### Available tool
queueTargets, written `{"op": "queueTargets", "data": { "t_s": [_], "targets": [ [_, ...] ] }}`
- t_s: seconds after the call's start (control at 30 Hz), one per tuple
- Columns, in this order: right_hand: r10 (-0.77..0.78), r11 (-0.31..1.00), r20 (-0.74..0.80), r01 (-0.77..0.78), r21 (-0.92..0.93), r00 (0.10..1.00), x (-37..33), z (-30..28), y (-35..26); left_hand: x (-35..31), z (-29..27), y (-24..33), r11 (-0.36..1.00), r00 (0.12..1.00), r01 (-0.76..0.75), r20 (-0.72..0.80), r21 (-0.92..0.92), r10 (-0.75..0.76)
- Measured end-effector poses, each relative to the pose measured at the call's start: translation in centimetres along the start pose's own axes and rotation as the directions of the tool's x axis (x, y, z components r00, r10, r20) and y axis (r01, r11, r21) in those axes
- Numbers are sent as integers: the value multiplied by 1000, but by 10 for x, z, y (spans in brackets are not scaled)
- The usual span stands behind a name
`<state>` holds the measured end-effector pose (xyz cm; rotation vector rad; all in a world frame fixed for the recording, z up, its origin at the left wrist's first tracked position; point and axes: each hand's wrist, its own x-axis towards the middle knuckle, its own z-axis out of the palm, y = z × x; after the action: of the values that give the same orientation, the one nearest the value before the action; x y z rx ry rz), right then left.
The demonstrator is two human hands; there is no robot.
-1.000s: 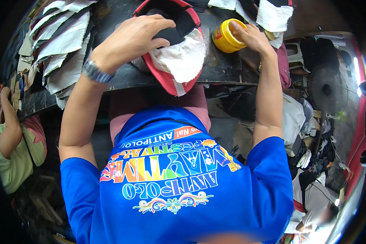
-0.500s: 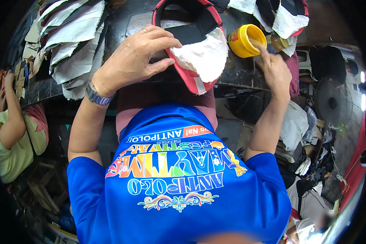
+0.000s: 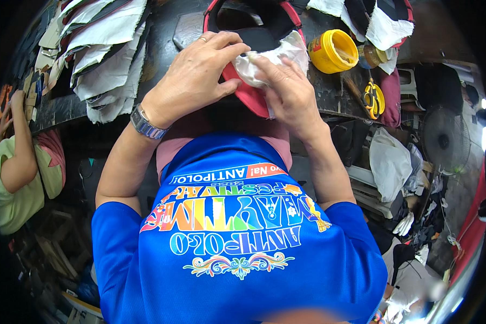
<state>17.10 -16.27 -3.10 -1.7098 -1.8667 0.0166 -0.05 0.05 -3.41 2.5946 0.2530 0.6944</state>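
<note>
A red and black piece resembling a shoe upper (image 3: 249, 101) lies at the table's near edge, with white cloth (image 3: 289, 51) over its near end. From the left, my left hand (image 3: 202, 73) grips its side, index finger at the cloth's edge and thumb on the red part. Opposite it, my right hand (image 3: 290, 92) has its bent fingers on the white cloth, gripping it; the fingertips are partly hidden. Just right of them stands an open yellow jar (image 3: 325, 53), tilted toward me, with pale residue inside.
Yellow-handled scissors (image 3: 373, 101) lie near the table's right edge. A layered stack of white-cloth pieces (image 3: 105, 54) fills the left side. Another red and black piece with white cloth (image 3: 387, 28) is at the far right. A co-worker's arm (image 3: 19, 140) shows at far left.
My right hand has left the yellow jar and moved left onto the white cloth. The cloth is now bent up under my fingers. The scissors have come into sight.
</note>
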Motion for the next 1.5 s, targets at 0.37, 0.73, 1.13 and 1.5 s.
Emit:
{"op": "queueTargets", "data": {
  "t_s": [0.37, 0.73, 1.13, 1.5],
  "targets": [
    [274, 643, 276, -389, 659, 921, -5, -19, 11, -2, 9, -15, 998, 999, -1, 50, -62, 4],
    [327, 845, -12, -286, 451, 945, 6, 36, 3, -21, 13, -21, 980, 994, -28, -109, -197, 6],
    [322, 821, 57, -309, 480, 945, -2, 32, 10, -47, 13, -41, 972, 993, -101, -87, -211, 85],
    [204, 979, 61, -205, 18, 977, -12, 41, -13, -56, 17, -42, 984, 969, -177, -181, -24, 170]
  ]
}}
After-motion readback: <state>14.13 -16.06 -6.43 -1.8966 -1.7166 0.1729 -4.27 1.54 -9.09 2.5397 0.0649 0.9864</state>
